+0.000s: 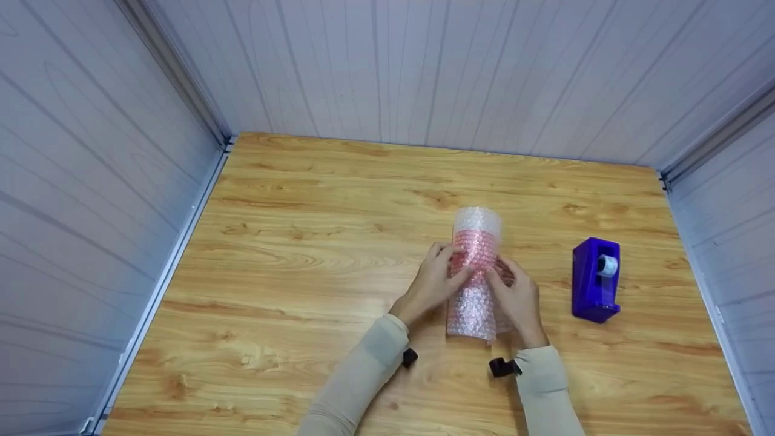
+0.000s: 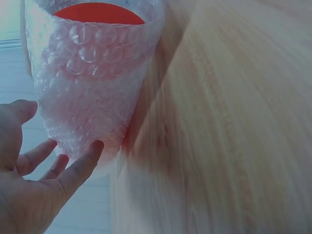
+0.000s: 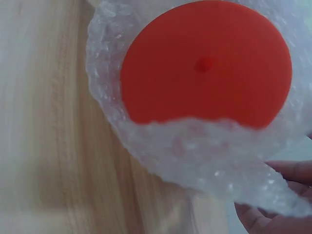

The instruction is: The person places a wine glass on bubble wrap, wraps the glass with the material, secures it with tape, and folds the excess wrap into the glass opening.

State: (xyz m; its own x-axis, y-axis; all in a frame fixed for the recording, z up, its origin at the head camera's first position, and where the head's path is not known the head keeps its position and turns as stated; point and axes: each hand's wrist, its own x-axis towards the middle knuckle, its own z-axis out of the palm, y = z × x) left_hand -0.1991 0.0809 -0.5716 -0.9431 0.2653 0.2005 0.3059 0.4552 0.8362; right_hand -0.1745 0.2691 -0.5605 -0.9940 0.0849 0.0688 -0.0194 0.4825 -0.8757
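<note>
A red cylinder [image 3: 165,83] with a flat round end, a small nub at its middle, lies wrapped in clear bubble wrap [image 1: 475,312]. The wrap extends past both ends of it. On the roll's left side, my left hand [image 1: 431,281] holds it, thumb on top and fingers spread along the side, as the left wrist view also shows. My right hand [image 1: 517,297] is at the right side, pinching the wrap's loose flap [image 3: 263,187] between thumb and fingers. Part of the right fingers is hidden behind the wrap.
To the right stands a blue tape dispenser [image 1: 593,281] with a roll of clear tape [image 1: 607,266]. The wood-patterned table [image 1: 303,242] is bordered by pale panel walls [image 1: 393,72] at the back and both sides.
</note>
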